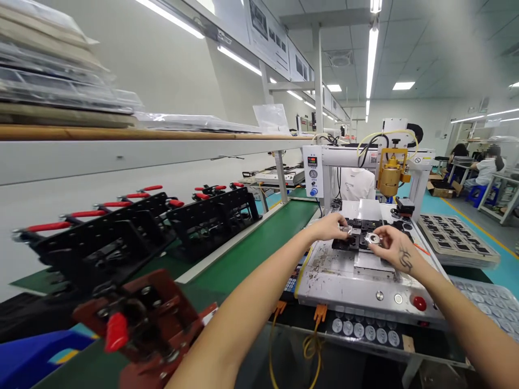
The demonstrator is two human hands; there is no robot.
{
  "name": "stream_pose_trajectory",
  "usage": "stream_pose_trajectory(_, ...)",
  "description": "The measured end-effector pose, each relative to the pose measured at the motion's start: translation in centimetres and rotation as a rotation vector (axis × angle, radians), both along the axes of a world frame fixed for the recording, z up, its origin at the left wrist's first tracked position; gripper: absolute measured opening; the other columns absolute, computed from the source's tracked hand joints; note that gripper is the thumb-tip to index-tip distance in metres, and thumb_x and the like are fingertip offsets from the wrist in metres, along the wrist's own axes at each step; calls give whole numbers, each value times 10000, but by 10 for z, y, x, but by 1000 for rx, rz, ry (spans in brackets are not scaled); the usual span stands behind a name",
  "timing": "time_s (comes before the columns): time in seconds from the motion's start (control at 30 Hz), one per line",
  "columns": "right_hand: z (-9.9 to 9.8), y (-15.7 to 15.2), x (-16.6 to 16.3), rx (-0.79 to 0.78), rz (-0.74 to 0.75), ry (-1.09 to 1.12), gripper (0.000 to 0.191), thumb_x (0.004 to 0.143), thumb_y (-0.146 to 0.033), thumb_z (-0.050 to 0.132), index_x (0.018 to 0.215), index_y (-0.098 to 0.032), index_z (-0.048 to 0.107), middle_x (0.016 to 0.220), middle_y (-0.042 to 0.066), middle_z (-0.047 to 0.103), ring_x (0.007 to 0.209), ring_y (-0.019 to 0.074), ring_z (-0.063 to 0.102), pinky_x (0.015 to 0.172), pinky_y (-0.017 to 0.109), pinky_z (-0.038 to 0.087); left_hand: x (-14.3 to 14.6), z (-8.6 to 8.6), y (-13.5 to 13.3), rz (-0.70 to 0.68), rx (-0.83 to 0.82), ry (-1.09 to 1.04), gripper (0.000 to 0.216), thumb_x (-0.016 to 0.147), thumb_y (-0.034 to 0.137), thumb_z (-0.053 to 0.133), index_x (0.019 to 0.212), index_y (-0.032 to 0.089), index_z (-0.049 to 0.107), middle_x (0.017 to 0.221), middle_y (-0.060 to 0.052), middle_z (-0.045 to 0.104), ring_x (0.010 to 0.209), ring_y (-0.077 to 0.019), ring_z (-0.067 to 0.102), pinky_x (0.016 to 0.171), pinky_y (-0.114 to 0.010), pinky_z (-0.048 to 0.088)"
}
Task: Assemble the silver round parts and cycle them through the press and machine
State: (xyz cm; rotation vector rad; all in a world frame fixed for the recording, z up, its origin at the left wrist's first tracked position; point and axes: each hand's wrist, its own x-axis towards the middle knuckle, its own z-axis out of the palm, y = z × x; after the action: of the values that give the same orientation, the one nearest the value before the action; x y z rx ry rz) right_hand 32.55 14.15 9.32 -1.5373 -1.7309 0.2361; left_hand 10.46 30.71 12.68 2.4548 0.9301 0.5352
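Note:
My right hand pinches a small round silvery disc-shaped part with a darker centre, just above the right side of the black fixture. At the fixture's left side, my left hand has its fingers closed around a small shiny part; its exact kind is too small to tell. The fixture lies on the bed of a white desktop machine. Behind both hands, a brass-coloured cylindrical head hangs from the machine's crossbeam.
A green conveyor belt runs along the left, beside black clamp fixtures with red handles. A tray of dark parts and a clear tray of round pieces sit at right. A red button is on the machine's front.

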Motion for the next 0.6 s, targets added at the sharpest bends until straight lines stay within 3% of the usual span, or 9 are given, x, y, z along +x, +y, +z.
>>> stream_pose_trajectory(0.13, 0, 67, -19, -53, 91, -115, 307, 752, -346, 844, 987, -173, 745, 975, 54, 680, 875, 220, 635, 796, 305, 505, -27, 14, -24, 70, 41, -179, 417, 821, 419, 742, 1163, 183, 696, 1272, -117, 728, 1101, -276, 692, 964, -393, 561)
stream_pose_trajectory(0.27, -4, 106, -25, -156, 150, -214, 281, 686, -351, 903, 870, -165, 801, 837, 27, 689, 748, 202, 625, 705, 288, 478, -59, 16, -56, 43, 83, -294, 327, 832, 372, 746, 1104, 207, 671, 1217, -96, 714, 1089, -255, 676, 987, -416, 558)
stream_pose_trajectory(0.47, -7, 112, -24, -138, 229, -304, 307, 793, -485, 880, 794, -183, 825, 695, 5, 681, 664, 181, 609, 665, 279, 454, -109, 10, -105, 70, 70, -383, 285, 839, 312, 738, 1103, 231, 666, 1159, -61, 710, 1007, -229, 682, 949, -423, 576)
stream_pose_trajectory(0.6, -5, 110, -34, -61, 235, -328, 265, 853, -448, 862, 756, -205, 818, 698, 27, 685, 707, 208, 634, 715, 303, 475, -116, 5, -125, 93, -18, -461, 346, 838, 327, 746, 1158, 232, 654, 1135, -64, 725, 960, -213, 684, 909, -406, 587)
